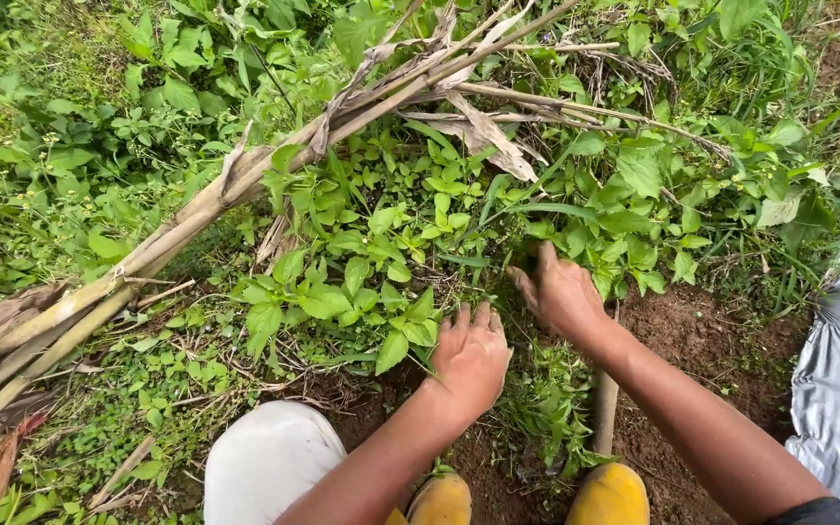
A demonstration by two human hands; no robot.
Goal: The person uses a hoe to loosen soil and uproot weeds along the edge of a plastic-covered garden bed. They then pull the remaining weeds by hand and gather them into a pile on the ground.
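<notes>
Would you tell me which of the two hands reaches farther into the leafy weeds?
The right hand: its fingers push in among the leaves, while the left hand rests nearer the body, above the yellow boots.

Glossy yellow rubber boots, dry fibrous stalks, crumbly matt soil, smooth leaves.

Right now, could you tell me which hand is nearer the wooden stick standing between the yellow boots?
Right. The right hand is just above the wooden stick; the left hand lies farther left, in the weeds.

left hand palm-down, right hand curled
</notes>
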